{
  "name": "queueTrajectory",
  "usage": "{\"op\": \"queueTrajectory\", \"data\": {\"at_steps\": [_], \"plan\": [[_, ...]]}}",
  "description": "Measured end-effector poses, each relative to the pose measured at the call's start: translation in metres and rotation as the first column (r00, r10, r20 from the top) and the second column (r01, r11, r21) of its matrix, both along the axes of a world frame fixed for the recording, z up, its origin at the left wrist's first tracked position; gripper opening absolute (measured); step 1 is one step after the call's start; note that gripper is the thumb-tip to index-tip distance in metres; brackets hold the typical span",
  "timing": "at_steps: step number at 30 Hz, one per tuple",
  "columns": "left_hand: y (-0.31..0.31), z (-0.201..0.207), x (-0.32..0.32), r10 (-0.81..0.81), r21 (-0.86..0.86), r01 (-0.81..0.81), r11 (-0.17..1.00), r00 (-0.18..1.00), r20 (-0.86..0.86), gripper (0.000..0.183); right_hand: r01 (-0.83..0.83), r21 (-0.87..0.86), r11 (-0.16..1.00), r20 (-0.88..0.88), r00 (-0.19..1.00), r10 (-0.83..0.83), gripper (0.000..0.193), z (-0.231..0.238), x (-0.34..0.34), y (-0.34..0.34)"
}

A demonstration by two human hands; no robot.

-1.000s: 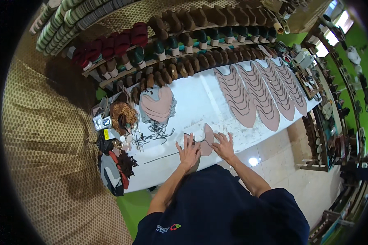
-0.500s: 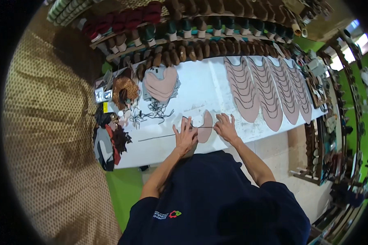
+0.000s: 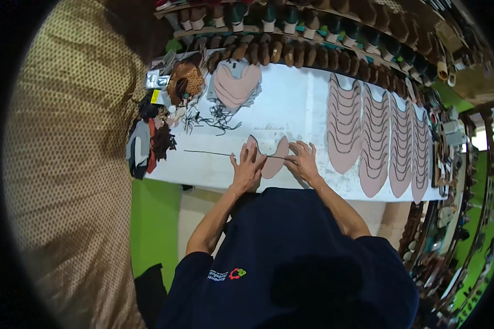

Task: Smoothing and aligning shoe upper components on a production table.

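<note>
A pink U-shaped shoe-upper piece [image 3: 276, 166] lies on the white table in front of me, its two prongs pointing away. My left hand [image 3: 248, 169] rests over its left side with fingers spread, hiding part of it. Across the piece runs a thin dark strip [image 3: 208, 152], its free length stretching left over the table and passing under my left hand. At the right prong, my right hand [image 3: 303, 161] pinches the strip's right end between thumb and finger, the other fingers raised.
To the right, several overlapping columns of pink pieces with dark edges [image 3: 344, 156] cover the white table [image 3: 291, 104]. Behind left sits a stack of pink and grey pieces [image 3: 237, 88], with loose dark strips [image 3: 219, 118] before it. Scraps [image 3: 162, 142] crowd the left edge; shoes [image 3: 277, 53] line the back.
The view has shifted, so the table sits differently in the picture. Both hands stay at the piece with the strip across it; the strip's free left part lies at a slightly different slant.
</note>
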State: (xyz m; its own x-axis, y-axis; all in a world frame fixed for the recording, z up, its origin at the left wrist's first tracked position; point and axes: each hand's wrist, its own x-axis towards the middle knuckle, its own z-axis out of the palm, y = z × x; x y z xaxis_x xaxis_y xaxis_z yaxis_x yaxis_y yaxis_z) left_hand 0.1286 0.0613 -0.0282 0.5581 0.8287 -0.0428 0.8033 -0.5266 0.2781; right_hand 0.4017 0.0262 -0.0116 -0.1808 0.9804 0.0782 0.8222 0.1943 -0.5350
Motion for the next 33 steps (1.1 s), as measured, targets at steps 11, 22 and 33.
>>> {"op": "queueTrajectory", "data": {"at_steps": [11, 22, 33], "plan": [[-0.018, -0.003, 0.013, 0.1, -0.057, -0.097, 0.994, 0.993, 0.059, 0.063, -0.083, 0.026, 0.996, 0.024, 0.996, 0.082, 0.017, -0.012, 0.004, 0.015], [-0.013, 0.01, 0.017, 0.078, -0.034, -0.08, 0.996, 0.995, -0.059, 0.067, -0.17, 0.061, 0.984, 0.075, 0.983, 0.165, 0.017, -0.008, 0.011, 0.039], [-0.013, 0.009, 0.025, 0.112, -0.028, -0.113, 0.993, 0.993, -0.035, 0.063, -0.197, 0.042, 0.98, 0.137, 0.972, 0.189, 0.016, -0.015, 0.014, 0.049]]}}
